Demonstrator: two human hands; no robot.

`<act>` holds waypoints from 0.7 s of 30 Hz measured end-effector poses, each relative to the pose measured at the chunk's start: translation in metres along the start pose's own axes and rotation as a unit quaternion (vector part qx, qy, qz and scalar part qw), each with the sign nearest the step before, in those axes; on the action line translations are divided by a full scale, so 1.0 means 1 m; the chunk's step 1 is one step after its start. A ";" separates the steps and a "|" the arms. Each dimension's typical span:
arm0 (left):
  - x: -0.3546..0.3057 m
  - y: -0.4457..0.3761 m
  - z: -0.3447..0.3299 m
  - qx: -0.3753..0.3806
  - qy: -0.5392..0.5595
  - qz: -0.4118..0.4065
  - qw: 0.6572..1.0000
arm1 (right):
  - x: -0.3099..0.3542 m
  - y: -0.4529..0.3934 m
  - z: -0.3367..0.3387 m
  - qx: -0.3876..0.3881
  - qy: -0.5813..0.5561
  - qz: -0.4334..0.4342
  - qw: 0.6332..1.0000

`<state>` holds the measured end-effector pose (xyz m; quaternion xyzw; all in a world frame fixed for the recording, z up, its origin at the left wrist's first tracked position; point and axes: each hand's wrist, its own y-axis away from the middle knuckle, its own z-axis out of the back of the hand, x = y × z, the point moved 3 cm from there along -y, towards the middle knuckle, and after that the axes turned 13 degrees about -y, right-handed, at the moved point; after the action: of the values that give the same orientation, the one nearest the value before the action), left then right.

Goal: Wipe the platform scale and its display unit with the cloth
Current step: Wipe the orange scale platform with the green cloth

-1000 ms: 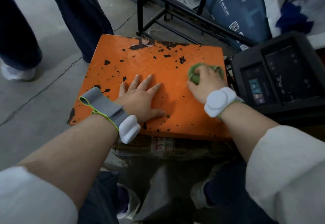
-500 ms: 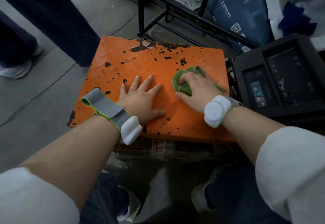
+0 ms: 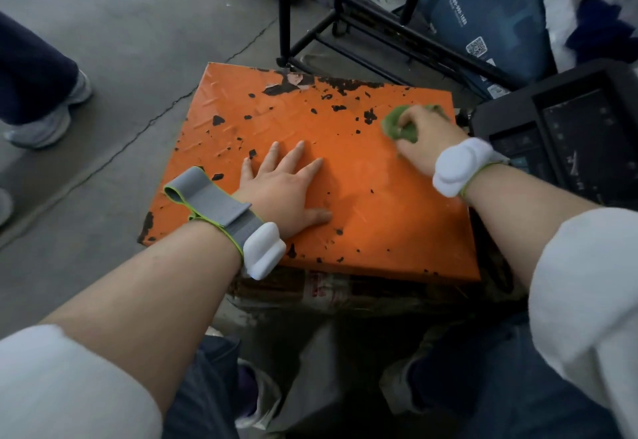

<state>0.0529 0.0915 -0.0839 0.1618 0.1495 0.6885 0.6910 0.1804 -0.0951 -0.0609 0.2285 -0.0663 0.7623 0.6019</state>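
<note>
Head view: the platform scale (image 3: 345,176) is sitting low on the floor, its orange plate showing dark patches of chipped paint, heaviest along the far edge. The left hand (image 3: 283,193) is lying flat and open on the plate, fingers spread. The right hand (image 3: 426,142) is closing its grip on a bunched green cloth (image 3: 397,124), pressing it near the plate's far right corner. The black display unit (image 3: 569,138) is lying just beside the plate's right edge.

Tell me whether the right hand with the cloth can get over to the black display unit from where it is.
Probably yes. The right hand presses the green cloth on the orange platform near its right edge, and the display unit sits just beyond that edge. Nothing visible stands between them.
</note>
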 end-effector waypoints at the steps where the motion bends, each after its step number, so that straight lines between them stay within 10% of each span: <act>1: 0.000 0.000 0.000 0.000 -0.001 0.000 1.000 | -0.007 -0.006 0.005 -0.031 -0.021 -0.040 0.999; 9: -0.006 -0.005 0.005 -0.007 0.010 -0.001 1.000 | 0.031 0.018 -0.025 0.082 0.041 0.153 0.984; 16: -0.008 -0.006 0.004 -0.003 0.004 -0.008 1.000 | -0.009 -0.017 -0.005 -0.079 -0.045 -0.038 0.995; 21: -0.011 -0.012 0.006 -0.007 0.007 -0.011 1.000 | 0.022 -0.003 -0.033 0.052 0.052 0.142 0.987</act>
<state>0.0658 0.0803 -0.0836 0.1504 0.1510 0.6830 0.6986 0.1703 -0.0630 -0.0812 0.2074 -0.0267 0.8532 0.4778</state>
